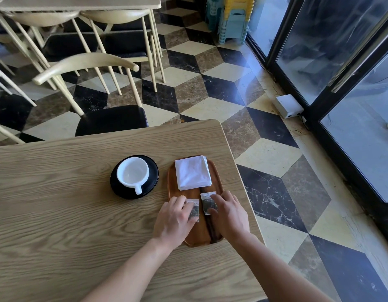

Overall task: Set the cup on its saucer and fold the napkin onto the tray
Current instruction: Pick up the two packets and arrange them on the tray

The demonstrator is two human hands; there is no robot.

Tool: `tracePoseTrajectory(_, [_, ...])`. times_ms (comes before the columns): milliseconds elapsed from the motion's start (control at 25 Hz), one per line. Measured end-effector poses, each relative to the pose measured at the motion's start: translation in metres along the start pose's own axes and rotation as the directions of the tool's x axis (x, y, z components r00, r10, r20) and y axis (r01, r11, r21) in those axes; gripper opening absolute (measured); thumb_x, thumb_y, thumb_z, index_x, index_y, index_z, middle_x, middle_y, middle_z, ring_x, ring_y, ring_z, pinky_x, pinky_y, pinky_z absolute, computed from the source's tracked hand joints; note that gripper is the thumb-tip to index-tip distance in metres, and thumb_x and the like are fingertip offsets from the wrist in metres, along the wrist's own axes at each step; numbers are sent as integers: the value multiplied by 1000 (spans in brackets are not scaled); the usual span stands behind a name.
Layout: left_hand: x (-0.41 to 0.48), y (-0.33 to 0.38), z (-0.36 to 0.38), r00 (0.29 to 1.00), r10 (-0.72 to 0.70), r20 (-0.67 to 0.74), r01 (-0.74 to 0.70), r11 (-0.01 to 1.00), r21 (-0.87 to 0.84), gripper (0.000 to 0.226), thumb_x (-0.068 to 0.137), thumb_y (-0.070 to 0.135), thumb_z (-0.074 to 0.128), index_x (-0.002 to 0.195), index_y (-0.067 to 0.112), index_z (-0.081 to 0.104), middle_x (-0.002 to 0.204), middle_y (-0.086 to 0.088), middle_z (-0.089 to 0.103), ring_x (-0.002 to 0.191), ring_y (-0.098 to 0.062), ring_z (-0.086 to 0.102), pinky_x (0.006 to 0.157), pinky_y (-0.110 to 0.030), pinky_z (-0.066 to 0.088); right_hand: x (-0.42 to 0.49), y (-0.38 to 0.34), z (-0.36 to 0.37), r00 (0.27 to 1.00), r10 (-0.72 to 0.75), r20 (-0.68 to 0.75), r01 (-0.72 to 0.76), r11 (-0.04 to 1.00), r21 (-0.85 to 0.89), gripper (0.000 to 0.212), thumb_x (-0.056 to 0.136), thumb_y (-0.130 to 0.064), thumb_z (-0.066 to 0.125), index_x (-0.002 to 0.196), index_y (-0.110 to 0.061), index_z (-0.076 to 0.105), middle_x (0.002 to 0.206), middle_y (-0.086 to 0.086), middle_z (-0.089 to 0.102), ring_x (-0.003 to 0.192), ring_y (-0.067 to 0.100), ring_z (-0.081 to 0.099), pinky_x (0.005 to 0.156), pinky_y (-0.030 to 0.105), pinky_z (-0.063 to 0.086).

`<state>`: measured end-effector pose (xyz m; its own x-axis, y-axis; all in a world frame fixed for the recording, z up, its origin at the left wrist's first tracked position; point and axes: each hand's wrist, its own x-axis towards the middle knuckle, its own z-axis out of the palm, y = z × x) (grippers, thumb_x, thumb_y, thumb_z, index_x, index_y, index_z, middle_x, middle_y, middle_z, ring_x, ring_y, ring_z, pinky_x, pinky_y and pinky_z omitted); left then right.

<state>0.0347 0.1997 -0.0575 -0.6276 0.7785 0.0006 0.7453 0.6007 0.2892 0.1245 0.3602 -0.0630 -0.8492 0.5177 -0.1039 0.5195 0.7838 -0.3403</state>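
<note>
A white cup [133, 172] stands upright on a black saucer [152, 171], its handle pointing towards me. To the right lies a brown wooden tray [197, 229]. A folded white napkin [192, 172] rests on the tray's far end. Two small sachets lie on the tray's near half. My left hand [174, 221] presses its fingers on the left sachet [193, 210]. My right hand [229, 213] has its fingertips on the right sachet [208, 201]. A dark stick [210, 227] lies along the tray between my hands.
The wooden table [58, 203] ends close to the tray's right side and just behind the napkin. A chair with a black seat [111, 119] stands at the far edge. Tiled floor and glass doors [341, 83] are to the right.
</note>
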Motion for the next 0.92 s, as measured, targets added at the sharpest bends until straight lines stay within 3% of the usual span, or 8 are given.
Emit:
tracePoseTrajectory(160, [4, -2, 2, 999, -17, 34, 14, 997, 78, 37, 83, 46, 67, 111, 21, 66, 99, 3, 59, 89, -17, 55, 74, -33, 49, -1, 2, 1, 1000, -7, 16, 7, 1000, -27, 22, 87, -36, 66, 103, -24, 57, 101, -5, 52, 102, 18, 51, 55, 28, 39])
tracePoseTrajectory(360, [12, 2, 1, 998, -54, -18, 54, 998, -26, 34, 87, 47, 63, 109, 22, 65, 101, 3, 58, 95, -17, 54, 80, -34, 51, 1, 0, -2, 1000, 3, 1, -3, 1000, 9, 26, 86, -36, 68, 108, -25, 58, 102, -4, 54, 102, 20, 52, 57, 29, 41])
tracePoseTrajectory(520, [13, 1, 4, 998, -51, 20, 52, 999, -10, 37, 87, 40, 66, 119, 22, 63, 109, 5, 59, 100, -17, 53, 85, -34, 50, 1, 0, -1, 1000, 12, 5, -12, 1000, 0, 26, 88, -37, 66, 110, -28, 56, 102, -6, 52, 103, 18, 51, 58, 28, 40])
tracePoseTrajectory(920, [13, -2, 5, 997, -69, -27, 67, 995, -70, 33, 84, 39, 68, 114, 24, 64, 99, 4, 56, 92, -18, 54, 77, -33, 51, 4, -4, 1, 1000, 23, 16, -23, 999, 28, 30, 87, -40, 65, 113, -30, 54, 105, -6, 53, 104, 18, 50, 60, 30, 43])
